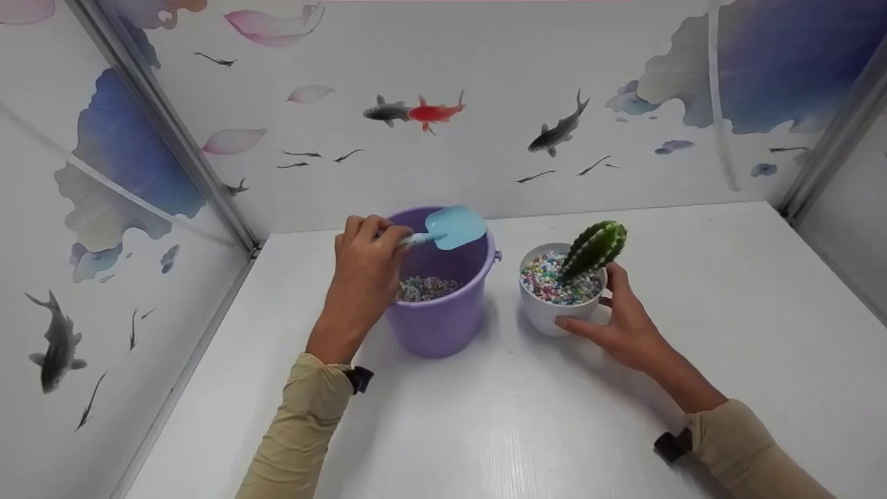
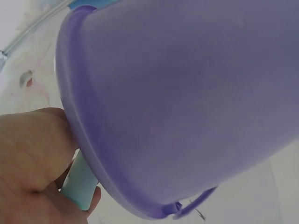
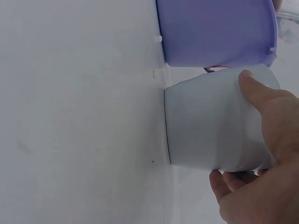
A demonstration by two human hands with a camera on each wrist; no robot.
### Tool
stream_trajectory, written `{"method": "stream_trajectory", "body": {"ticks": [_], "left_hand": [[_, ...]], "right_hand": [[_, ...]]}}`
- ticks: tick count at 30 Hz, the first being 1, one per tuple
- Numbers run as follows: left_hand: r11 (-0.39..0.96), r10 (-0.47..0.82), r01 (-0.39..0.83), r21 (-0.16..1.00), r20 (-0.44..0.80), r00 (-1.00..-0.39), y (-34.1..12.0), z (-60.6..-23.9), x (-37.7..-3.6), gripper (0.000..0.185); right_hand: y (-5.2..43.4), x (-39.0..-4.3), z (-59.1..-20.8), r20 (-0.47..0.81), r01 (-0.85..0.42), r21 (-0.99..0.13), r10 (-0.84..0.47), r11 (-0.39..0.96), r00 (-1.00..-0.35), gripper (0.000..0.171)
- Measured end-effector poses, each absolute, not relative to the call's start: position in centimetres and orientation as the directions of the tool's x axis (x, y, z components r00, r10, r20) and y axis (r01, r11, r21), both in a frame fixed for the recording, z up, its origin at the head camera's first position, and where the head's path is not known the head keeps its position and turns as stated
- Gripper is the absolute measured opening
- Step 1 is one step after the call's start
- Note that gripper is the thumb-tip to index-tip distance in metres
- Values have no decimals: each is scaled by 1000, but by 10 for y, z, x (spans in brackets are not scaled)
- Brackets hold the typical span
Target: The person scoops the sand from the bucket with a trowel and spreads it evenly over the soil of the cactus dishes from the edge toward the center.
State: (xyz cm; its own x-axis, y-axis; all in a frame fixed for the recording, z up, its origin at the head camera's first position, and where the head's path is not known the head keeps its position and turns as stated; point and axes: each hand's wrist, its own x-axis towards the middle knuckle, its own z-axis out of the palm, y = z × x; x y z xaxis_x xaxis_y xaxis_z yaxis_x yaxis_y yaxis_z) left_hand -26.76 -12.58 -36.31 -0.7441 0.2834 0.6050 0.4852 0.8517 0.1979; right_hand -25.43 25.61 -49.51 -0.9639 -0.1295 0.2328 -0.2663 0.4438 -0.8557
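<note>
The left hand (image 1: 364,260) is curled round the handle of a blue scoop (image 1: 454,227), gripping it at the left rim of the purple bucket (image 1: 443,319); the scoop's blade sits above the bucket's mouth. Coloured pebbles (image 1: 427,287) lie in the bucket's bottom. Just right of the bucket stands a white pot (image 1: 547,315) filled with pebbles, a green cactus (image 1: 593,249) leaning in it. The right hand (image 1: 624,326) cups the pot's right side, thumb and fingers spread against its wall.
</note>
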Motion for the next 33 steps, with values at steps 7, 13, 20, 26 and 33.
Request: {"method": "stream_trajectory", "body": {"ticks": [7, 13, 20, 26, 33], "left_hand": [[838, 275, 481, 256, 565, -778, -136, -366, -270, 15], [803, 332, 528, 276, 529, -781, -135, -365, -275, 11], [755, 371, 577, 312, 522, -768, -137, -367, -281, 28], [780, 366, 565, 269, 536, -761, -135, -366, -280, 23], [791, 378, 572, 218, 561, -736, -124, -357, -282, 19]], "right_hand": [[260, -254, -496, 229, -262, -856, -127, 446, -965, 118], [263, -254, -496, 240, -272, -858, -129, 435, -962, 117], [263, -253, -496, 237, -272, -855, -134, 441, -962, 117], [267, -254, -494, 227, -264, -846, -136, 462, -964, 118], [280, -251, -474, 290, -320, -815, -138, 484, -947, 114]]}}
